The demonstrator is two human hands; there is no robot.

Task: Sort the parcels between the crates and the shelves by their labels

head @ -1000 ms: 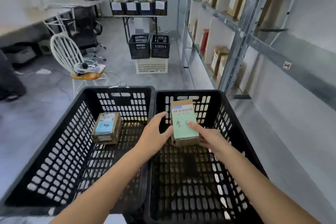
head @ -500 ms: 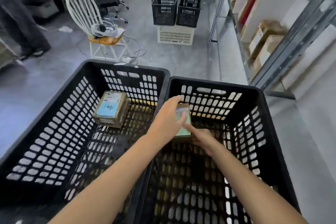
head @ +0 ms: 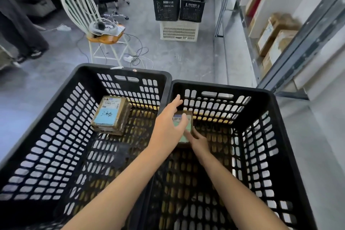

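Observation:
Two black crates stand side by side in front of me. A brown parcel with a green label (head: pixel 189 125) is low inside the right crate (head: pixel 224 87), near its far wall. My left hand (head: pixel 168 123) holds the parcel's left side with the thumb across the label. My right hand (head: pixel 198 140) grips its near right corner from below. Part of the label is hidden by my fingers. In the left crate (head: pixel 121 68) lies another brown parcel with a blue label (head: pixel 110 115), untouched.
Metal shelves (head: pixel 306 30) with cardboard boxes (head: pixel 276 31) run along the right. Ahead, two small black crates (head: pixel 177 3) sit on a white crate (head: pixel 179 31). A white chair (head: pixel 84 9) and floor cables (head: pixel 138 56) are left of centre. A person's legs (head: pixel 16 30) stand far left.
Both hands have lowered the green-label parcel from above the right crate down into it. My head has tilted down, so the crates fill more of the view.

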